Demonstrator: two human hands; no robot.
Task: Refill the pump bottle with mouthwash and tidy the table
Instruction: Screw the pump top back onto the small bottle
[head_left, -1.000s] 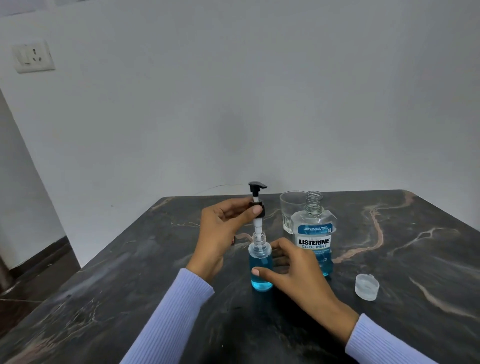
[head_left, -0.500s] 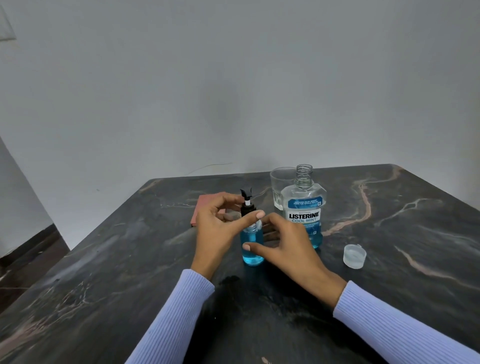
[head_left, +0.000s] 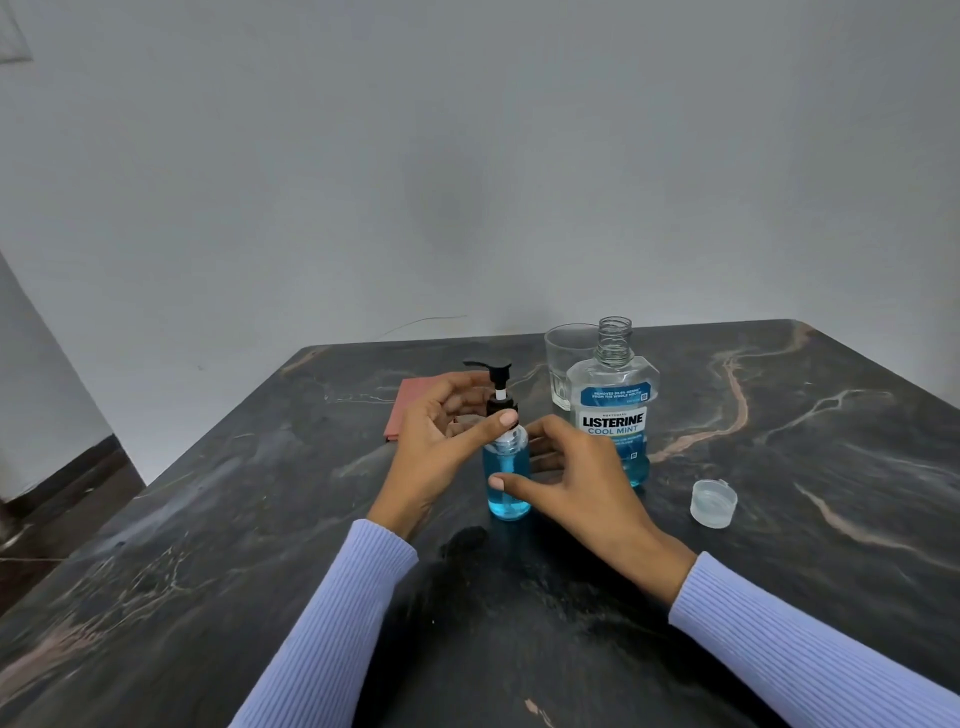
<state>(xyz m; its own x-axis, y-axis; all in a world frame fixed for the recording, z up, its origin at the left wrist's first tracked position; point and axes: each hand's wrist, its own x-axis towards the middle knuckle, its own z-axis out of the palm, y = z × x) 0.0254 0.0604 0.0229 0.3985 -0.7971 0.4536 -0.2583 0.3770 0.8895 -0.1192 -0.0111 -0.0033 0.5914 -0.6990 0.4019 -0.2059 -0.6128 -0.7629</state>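
Head view: dark marbled bench (head_left: 779, 519), grey wall behind. Pump bottle (head_left: 508, 475), small, clear, mostly full of blue liquid, stands upright near bench centre. Left hand (head_left: 441, 441) pinches black pump collar (head_left: 502, 405) w/ thumb and fingers; collar sits on bottle neck, nozzle points toward bench's left edge. Right hand (head_left: 566, 475) curls round bottle body, thumb across its front, fingers behind. Both arms in lilac ribbed sleeves (head_left: 332, 623).

Mouthwash bottle (head_left: 613, 410), labelled Listerine Cool Mint, stands uncapped just beside right hand, toward far edge; blue liquid only in its lower part. Its clear cap (head_left: 714, 503) lies open side up, nearer right edge, apart from bottle. Empty-looking glass tumbler (head_left: 563, 364) directly behind mouthwash bottle, close to far edge. Reddish flat cloth or pad (head_left: 402, 410) lies behind left hand, partly hidden; can't tell which.
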